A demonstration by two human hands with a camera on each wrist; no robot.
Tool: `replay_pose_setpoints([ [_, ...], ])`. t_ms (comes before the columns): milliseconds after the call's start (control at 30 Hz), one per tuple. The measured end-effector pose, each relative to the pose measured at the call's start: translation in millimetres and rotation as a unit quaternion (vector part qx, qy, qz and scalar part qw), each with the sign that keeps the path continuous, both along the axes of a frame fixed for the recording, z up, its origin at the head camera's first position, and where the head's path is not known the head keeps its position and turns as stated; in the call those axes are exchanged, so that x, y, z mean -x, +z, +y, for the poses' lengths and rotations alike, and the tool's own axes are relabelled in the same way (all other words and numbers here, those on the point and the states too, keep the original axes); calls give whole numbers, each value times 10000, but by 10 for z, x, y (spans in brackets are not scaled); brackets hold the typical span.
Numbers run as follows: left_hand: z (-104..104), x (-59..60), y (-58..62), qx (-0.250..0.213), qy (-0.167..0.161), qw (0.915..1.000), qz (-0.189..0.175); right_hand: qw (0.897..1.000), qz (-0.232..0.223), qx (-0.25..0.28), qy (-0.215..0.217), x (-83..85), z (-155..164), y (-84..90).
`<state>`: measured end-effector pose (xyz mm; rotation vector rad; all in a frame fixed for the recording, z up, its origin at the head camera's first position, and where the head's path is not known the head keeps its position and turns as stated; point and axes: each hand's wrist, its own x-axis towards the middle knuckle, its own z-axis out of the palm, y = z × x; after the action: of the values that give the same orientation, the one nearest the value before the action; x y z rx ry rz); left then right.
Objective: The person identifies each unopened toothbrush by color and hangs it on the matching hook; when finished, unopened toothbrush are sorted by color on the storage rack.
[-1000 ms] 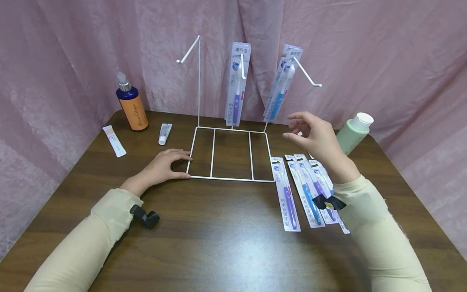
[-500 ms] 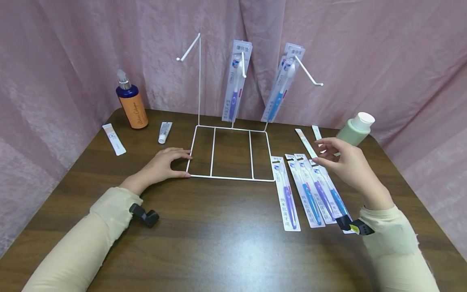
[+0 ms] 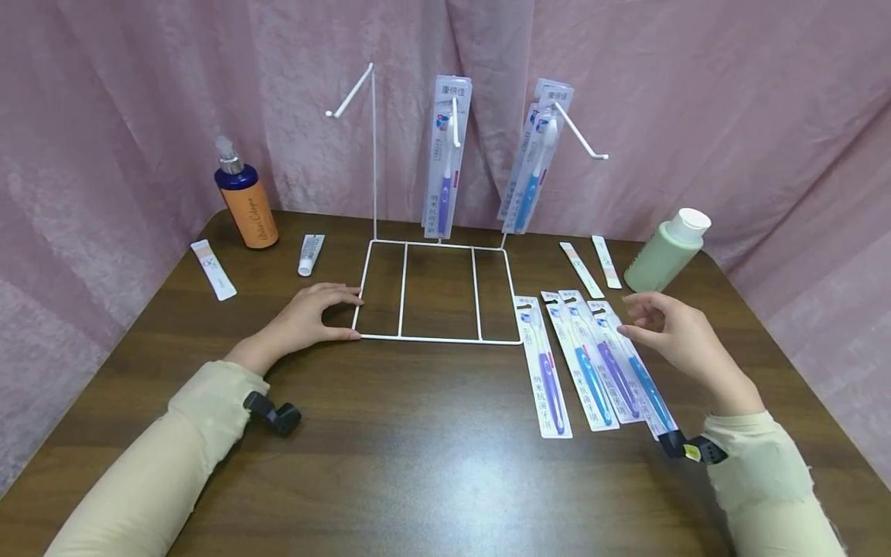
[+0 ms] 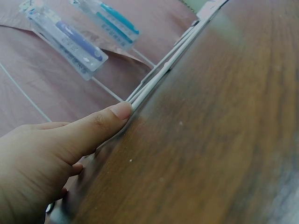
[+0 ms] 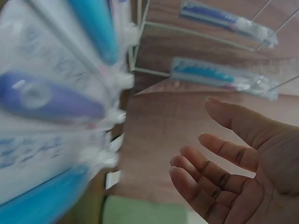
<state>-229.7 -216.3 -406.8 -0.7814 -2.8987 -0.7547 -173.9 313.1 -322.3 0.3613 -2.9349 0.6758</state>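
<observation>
Right hand (image 3: pixel 678 336) lowered over toothbrush packs (image 3: pixel 599 363), fingers loose; left hand (image 3: pixel 309 313) flat on dark wood table (image 3: pixel 418 449), pink curtain (image 3: pixel 104 116) behind.

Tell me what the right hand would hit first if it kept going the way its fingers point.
The right hand hovers open, fingers aimed left and slightly down. It would probably meet the rightmost toothbrush pack of the row lying on the table first, though its height above the pack is unclear.

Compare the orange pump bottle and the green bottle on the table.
The orange pump bottle stands upright at the far left; the green bottle stands at the far right and looks tilted in the head view. The orange one has a blue shoulder and a pump head; the green one has a plain white cap. Both stand untouched on the table.
</observation>
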Motion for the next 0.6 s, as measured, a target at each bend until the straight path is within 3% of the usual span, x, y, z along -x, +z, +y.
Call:
replay_pose_setpoints([
  [600, 9, -6, 6, -41, -19, 10000, -21, 9929, -1066, -512, -147, 104, 260, -383],
])
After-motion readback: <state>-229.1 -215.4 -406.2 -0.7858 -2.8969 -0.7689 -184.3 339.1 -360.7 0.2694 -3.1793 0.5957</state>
